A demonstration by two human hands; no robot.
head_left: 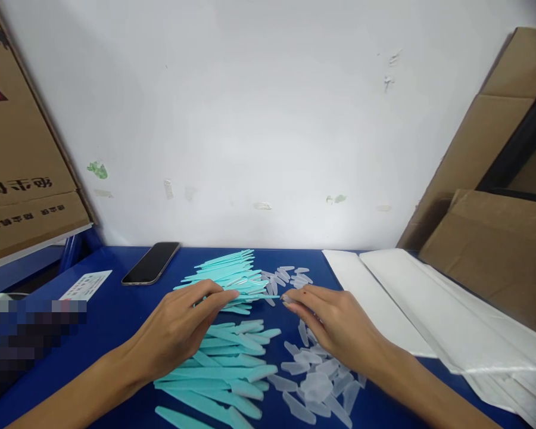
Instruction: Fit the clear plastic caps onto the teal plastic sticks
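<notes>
phone on blue table | printed card | cardboard | white wall

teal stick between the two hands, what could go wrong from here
The thin teal stick could slip: the left hand pinches it by fingertips, with the right hand at its tip.

The right hand sits low over the near clear pieces and might scatter them.

The far teal pile nearly meets the far clear pieces, so the two may get mixed.
</notes>
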